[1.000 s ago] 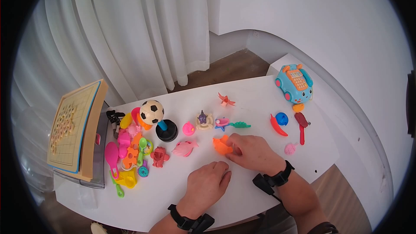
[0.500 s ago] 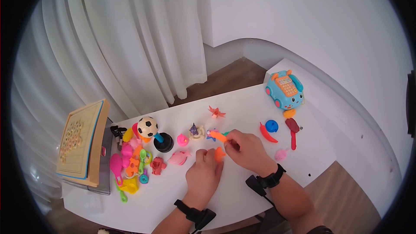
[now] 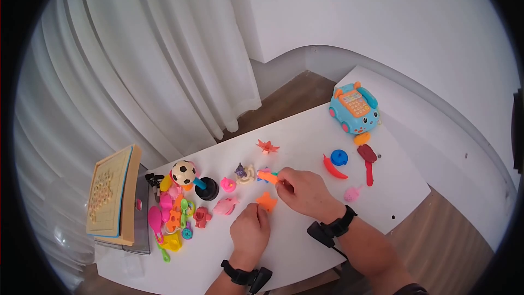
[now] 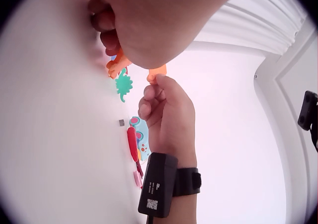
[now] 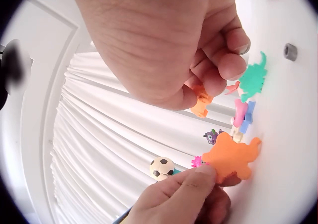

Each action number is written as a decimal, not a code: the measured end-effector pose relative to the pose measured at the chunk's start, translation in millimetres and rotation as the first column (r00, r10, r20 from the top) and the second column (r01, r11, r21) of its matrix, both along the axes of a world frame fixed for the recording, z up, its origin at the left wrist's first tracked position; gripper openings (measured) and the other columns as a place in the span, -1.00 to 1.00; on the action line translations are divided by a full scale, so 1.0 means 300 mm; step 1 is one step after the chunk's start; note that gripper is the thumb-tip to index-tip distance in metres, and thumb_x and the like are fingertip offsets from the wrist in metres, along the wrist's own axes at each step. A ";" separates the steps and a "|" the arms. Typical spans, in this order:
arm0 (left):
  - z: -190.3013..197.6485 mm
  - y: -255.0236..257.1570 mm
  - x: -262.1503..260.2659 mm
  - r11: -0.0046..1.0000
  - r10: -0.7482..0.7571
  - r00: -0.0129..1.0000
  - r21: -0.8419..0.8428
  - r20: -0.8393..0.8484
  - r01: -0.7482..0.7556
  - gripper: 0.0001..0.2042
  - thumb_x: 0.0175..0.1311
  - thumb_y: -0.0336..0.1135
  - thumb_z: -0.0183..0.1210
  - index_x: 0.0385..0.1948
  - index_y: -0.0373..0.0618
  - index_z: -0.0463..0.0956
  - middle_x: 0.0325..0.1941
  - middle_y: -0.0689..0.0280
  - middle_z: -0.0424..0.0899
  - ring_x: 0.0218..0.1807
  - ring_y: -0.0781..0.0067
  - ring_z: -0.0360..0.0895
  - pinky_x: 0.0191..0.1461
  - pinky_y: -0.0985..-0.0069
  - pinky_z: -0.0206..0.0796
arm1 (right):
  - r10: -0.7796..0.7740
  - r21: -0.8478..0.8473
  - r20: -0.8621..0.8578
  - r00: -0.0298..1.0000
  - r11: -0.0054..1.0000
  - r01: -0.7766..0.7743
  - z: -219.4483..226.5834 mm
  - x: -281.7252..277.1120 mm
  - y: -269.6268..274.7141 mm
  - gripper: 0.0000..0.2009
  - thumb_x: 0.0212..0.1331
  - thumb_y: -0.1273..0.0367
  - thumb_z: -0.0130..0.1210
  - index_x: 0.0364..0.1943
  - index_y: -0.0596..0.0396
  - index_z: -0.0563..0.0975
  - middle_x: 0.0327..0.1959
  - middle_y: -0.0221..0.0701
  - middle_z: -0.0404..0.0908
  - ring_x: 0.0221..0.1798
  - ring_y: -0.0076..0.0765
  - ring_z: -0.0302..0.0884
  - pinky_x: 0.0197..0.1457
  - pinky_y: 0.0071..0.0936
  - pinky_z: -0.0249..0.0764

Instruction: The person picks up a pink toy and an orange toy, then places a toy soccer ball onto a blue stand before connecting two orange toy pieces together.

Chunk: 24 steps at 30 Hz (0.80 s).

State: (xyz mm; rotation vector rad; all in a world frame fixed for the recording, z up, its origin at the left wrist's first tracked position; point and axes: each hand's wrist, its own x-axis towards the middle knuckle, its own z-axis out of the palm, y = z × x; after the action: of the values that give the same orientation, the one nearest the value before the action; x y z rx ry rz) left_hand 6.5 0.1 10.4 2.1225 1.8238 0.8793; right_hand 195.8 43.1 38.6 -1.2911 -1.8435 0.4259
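Note:
My left hand (image 3: 250,232) pinches a flat orange animal-shaped toy (image 5: 231,157) by one edge, thumb on its near face. To its right, my right hand (image 3: 305,194) holds a smaller orange piece (image 5: 201,104) between thumb and fingers, raised above the table. Most of that piece's far end hides behind the fingers in the right wrist view. A green dinosaur toy (image 5: 254,77) lies beyond my right hand, largely covered by it in the head view. Left of my left hand lies a pink toy (image 3: 226,206).
A soccer ball toy (image 3: 184,172) on a black base stands left, by a pile of toys and a board game box (image 3: 112,196). A blue toy phone (image 3: 355,107), red chili (image 3: 334,167) and blue round piece (image 3: 339,157) are right. An orange-red spiky toy (image 3: 267,147) lies farther back.
Both hands were at the orange toy on the table. My right hand has lifted a smaller orange piece away, and my left hand has taken hold of the other orange toy.

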 end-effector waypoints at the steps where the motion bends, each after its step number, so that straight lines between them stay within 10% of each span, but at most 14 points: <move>1: 0.001 0.004 -0.006 1.000 0.026 0.997 -0.016 -0.068 -0.027 -0.80 0.47 -0.23 0.15 -0.34 -0.14 0.57 -0.49 0.07 0.71 -0.45 -0.08 0.68 -0.35 0.07 0.52 | 0.007 0.001 -0.004 1.000 1.000 -0.007 0.001 -0.003 -0.001 -0.89 0.31 0.37 0.22 -0.20 0.08 0.56 -0.46 -0.25 0.68 -0.38 0.02 0.67 -0.30 -0.15 0.54; 24: 0.028 -0.016 -0.056 0.996 0.020 0.991 -0.084 -0.133 -0.031 -0.69 0.30 -0.05 0.40 -0.41 -0.05 0.54 -0.57 0.28 0.68 -0.51 0.13 0.67 -0.42 0.24 0.45 | 0.195 -0.201 0.221 0.956 0.968 -0.151 -0.027 -0.026 -0.010 -0.87 0.29 0.34 0.26 -0.14 0.01 0.64 -0.37 -0.33 0.72 -0.31 -0.10 0.69 -0.23 -0.24 0.57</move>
State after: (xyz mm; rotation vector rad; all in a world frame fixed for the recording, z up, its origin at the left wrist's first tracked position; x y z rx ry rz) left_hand -10.3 -4.9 18.9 2.1552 1.9191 0.6666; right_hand 188.1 40.1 30.6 -1.3549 -2.1740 0.5653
